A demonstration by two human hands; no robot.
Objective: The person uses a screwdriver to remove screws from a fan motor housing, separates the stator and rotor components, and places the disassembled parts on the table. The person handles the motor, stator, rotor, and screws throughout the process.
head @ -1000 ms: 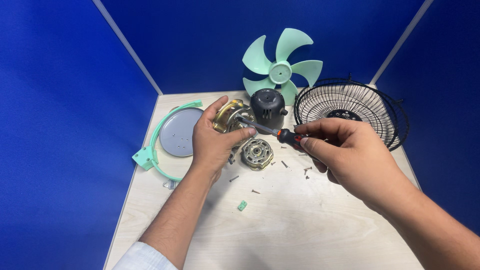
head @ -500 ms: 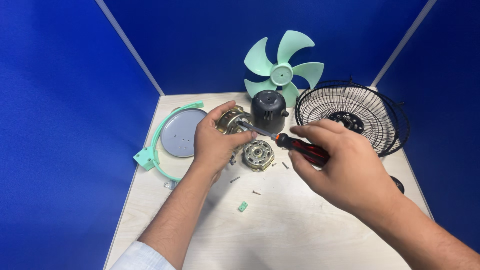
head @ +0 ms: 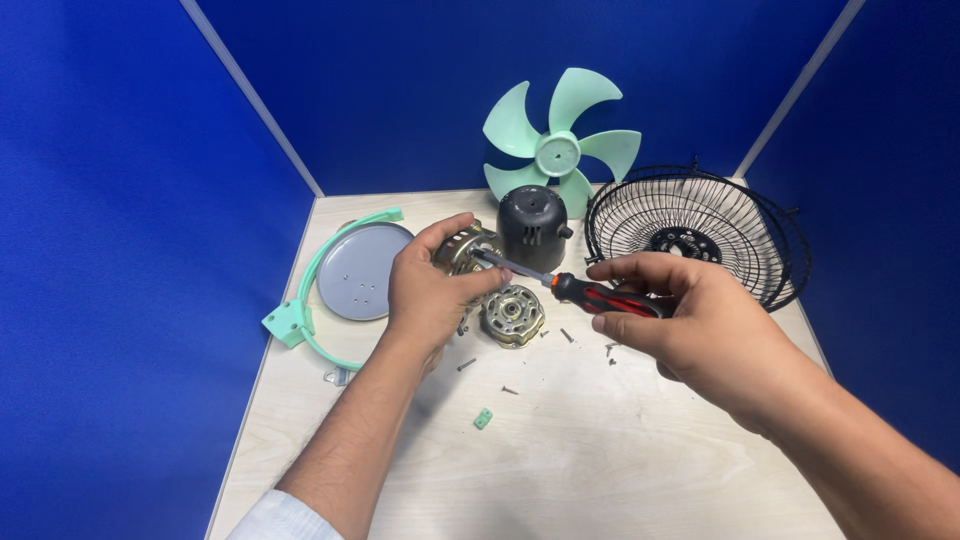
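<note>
Table: pale wood top, closed in by blue partition walls at the back, left and right. The near half is mostly bare, with open room in front of both forearms.
Wire guard: black round grille at the right rear corner, standing tilted near the right edge of the table.
Fan blade: pale green, five blades, propped upright against the back wall behind the black cover.
Ring and disc: green ring with a grey disc inside it, lying flat near the left edge; its green bracket sits just at that edge.
Right hand: fingers closed around the screwdriver handle, held above the table in front of the wire guard.
Left hand: fingers wrapped around the motor body, holding it raised just beside the grey disc.
Black cover: domed housing standing on the table, just behind the motor body.
Screwdriver: red and black handle; the shaft runs up and left, its tip at the motor body.
Motor body: brass-coloured metal part, partly hidden by the left hand.
Rotor: round metal part lying flat between the two hands.
Green clip: small piece alone on the bare middle area.
Screws: several scattered near the rotor.
</note>
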